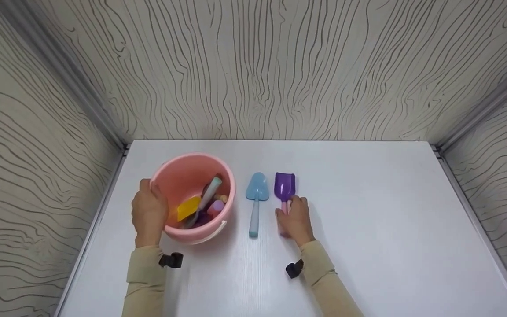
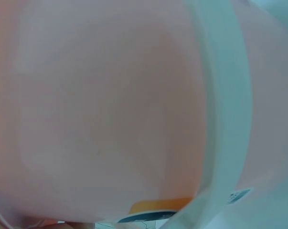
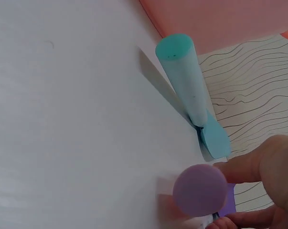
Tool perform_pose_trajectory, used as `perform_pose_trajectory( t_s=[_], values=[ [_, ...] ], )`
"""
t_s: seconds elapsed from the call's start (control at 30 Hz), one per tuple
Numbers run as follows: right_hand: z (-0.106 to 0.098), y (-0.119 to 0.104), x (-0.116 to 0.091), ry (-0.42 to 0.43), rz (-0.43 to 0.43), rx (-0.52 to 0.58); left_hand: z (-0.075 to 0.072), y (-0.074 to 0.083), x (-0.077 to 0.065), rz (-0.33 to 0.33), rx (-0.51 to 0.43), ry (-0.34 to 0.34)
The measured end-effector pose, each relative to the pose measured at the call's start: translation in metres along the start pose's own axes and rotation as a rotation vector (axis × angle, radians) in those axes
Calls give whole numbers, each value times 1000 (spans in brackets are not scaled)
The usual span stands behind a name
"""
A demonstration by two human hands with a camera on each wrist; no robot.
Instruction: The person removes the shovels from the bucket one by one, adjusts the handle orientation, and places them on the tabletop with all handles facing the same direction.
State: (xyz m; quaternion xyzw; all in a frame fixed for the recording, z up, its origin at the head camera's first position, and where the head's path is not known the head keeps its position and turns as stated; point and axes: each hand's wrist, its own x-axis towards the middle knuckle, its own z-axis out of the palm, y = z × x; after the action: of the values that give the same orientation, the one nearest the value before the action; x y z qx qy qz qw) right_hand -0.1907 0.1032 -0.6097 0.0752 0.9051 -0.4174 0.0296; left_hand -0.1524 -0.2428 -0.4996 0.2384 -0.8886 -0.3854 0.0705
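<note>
A pink bucket (image 1: 183, 171) tilts toward the camera at the left of the table, its rim gripped on the left side by my left hand (image 1: 150, 213). Inside lie a yellow scoop (image 1: 189, 208), a tool with a grey, teal-tipped handle (image 1: 209, 193) and other small toys, partly hidden. My right hand (image 1: 296, 220) pinches the pink handle of a purple toy shovel (image 1: 284, 185) between thumb and fingers. The round handle end (image 3: 200, 191) faces the right wrist camera. Between bucket and purple shovel lies a light blue toy shovel (image 1: 257, 189), blade pointing away.
The white tabletop (image 1: 376, 220) ends at a wood-grain patterned back wall (image 1: 258, 70), with similar walls on both sides. A pale carrying handle (image 2: 227, 95) hangs along the bucket's outside. Black wrist cameras (image 1: 172, 260) sit on both wrists.
</note>
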Motion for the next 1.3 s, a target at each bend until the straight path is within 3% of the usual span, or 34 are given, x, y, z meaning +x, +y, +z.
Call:
perform_pose_trajectory(
  t_s=[0.17,0.33,0.53,0.87,1.1,1.3],
  values=[
    [-9,-19,6,2,-76,-14,-1,2,0,-5,-15,-3],
    [-22,-51,18,48,-296,14,-1,0,0,-1,-10,10],
    [-33,-108,31,52,-516,68,-2,-2,0,-6,-15,11],
    [-31,-179,31,-16,-794,-78,-1,-1,-1,-8,-25,-8],
    [-17,-209,20,-205,-806,-125,-3,-3,3,8,-6,-1],
    [3,-219,20,-355,-862,-304,-2,-3,0,-1,1,-12]
  ],
)
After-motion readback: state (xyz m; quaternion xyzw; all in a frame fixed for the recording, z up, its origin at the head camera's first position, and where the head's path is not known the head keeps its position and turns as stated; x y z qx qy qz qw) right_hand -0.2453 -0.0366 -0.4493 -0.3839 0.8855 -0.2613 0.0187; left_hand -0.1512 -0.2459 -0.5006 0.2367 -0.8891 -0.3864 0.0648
